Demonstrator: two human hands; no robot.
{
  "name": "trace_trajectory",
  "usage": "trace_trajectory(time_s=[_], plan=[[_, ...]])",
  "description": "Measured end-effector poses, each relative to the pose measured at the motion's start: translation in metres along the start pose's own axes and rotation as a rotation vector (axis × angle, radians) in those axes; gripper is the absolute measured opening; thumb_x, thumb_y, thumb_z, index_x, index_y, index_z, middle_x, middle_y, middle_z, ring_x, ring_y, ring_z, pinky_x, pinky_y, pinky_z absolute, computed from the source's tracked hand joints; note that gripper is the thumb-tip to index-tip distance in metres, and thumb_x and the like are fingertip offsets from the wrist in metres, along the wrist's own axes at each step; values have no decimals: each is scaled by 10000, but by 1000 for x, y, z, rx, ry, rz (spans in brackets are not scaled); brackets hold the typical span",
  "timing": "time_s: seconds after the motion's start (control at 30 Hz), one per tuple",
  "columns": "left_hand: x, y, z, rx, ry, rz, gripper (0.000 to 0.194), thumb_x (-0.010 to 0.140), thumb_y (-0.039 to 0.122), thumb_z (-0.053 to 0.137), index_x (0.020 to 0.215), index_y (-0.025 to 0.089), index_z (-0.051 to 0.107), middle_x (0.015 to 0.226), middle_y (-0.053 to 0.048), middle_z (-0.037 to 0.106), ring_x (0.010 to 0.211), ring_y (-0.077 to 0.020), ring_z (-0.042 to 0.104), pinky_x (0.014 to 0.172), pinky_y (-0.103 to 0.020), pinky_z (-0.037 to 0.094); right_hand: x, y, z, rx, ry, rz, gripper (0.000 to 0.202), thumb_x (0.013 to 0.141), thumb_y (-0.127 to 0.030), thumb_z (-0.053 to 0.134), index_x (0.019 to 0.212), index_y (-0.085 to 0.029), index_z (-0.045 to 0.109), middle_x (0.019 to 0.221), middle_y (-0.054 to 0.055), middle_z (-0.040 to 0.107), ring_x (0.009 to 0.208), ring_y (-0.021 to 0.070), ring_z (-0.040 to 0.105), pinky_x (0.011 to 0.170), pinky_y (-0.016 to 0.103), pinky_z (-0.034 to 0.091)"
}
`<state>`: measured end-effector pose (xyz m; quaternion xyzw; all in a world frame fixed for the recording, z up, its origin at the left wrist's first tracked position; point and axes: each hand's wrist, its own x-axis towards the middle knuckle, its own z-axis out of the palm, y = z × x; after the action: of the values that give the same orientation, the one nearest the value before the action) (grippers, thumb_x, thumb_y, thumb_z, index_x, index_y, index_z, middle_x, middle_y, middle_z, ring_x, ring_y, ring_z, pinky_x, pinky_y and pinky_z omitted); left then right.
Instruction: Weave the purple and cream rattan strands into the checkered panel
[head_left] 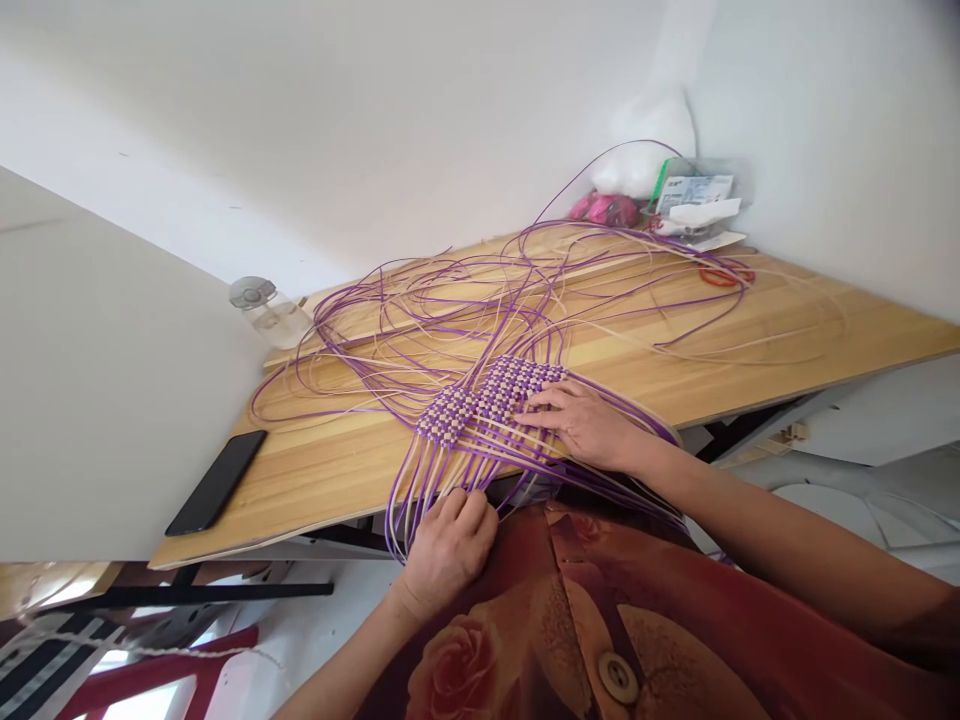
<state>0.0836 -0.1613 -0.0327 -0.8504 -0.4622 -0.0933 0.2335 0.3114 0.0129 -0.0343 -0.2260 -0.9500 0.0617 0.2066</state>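
Observation:
A woven piece [517, 388] of purple and cream cords in a checked pattern lies near the front edge of the wooden table. Long loose cords [450, 300] fan out from it across the table and over the front edge. My right hand [585, 425] rests on its right side, fingers stretched out over the weave and cords. Below the weave, at the table edge, my left hand [452, 540] is closed around several of the hanging cords [431, 480]; its fingertips are partly hidden.
A black phone [216, 482] lies at the table's left end, with a clear bottle [274, 312] behind it. Orange-handled scissors [724, 274], a pink bundle [604, 208], a white bag [637, 150] and papers [697, 200] are at the back right. Walls border the back and left.

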Motion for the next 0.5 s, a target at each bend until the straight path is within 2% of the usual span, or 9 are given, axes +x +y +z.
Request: trace_trajectory(time_s=[0.1, 0.17, 0.23, 0.3, 0.33, 0.4, 0.5], plan=[[-7, -1, 3, -85, -115, -47, 80, 865, 144, 518, 881, 184, 586, 785, -29, 566, 702, -184, 512, 604, -300, 456, 0, 0, 0, -25, 11, -20, 371, 930, -369, 503, 1289, -335, 589, 1258, 79, 574, 1126, 237, 472, 1000, 438, 312], [-10, -2, 8, -168, -147, -80, 215, 879, 121, 483, 1063, 182, 576, 891, -45, 590, 788, -181, 547, 675, -285, 502, -1, 0, -1, -40, 11, -23, 374, 931, -375, 500, 1294, -343, 582, 1273, 83, 560, 1133, 240, 467, 1000, 441, 314], [-12, -3, 14, -235, -127, -110, 397, 882, 67, 426, 1265, 158, 481, 1047, -79, 591, 921, -174, 569, 780, -268, 523, -1, 0, -1, -50, 8, -25, 377, 931, -371, 501, 1299, -343, 579, 1289, 91, 544, 1143, 243, 462, 1003, 445, 313], [-12, -4, 17, -277, -117, -118, 513, 871, 20, 388, 1373, 124, 377, 1152, -108, 569, 1016, -167, 567, 847, -255, 520, -1, -1, -1, -56, 5, -25, 378, 929, -371, 504, 1298, -339, 582, 1297, 95, 536, 1146, 246, 457, 1006, 447, 312], [-12, -5, 18, -289, -128, -110, 532, 870, 14, 383, 1392, 113, 354, 1162, -113, 569, 1019, -164, 572, 848, -253, 523, 0, -1, -2, -56, 5, -23, 374, 930, -374, 503, 1293, -339, 586, 1298, 93, 537, 1144, 246, 456, 1004, 447, 315], [-12, -7, 16, -291, -160, -80, 467, 888, 50, 402, 1348, 128, 422, 1095, -99, 601, 938, -166, 595, 782, -264, 542, 0, -2, -2, -50, 4, -17, 366, 932, -385, 497, 1283, -346, 593, 1293, 83, 544, 1137, 243, 456, 999, 443, 323], [-7, -11, 10, -297, -125, -63, 244, 911, 163, 472, 1123, 179, 591, 915, -62, 642, 805, -178, 599, 698, -302, 542, 0, -2, -3, -38, -2, -11, 365, 933, -391, 494, 1283, -355, 590, 1282, 75, 554, 1134, 236, 462, 999, 441, 326]])
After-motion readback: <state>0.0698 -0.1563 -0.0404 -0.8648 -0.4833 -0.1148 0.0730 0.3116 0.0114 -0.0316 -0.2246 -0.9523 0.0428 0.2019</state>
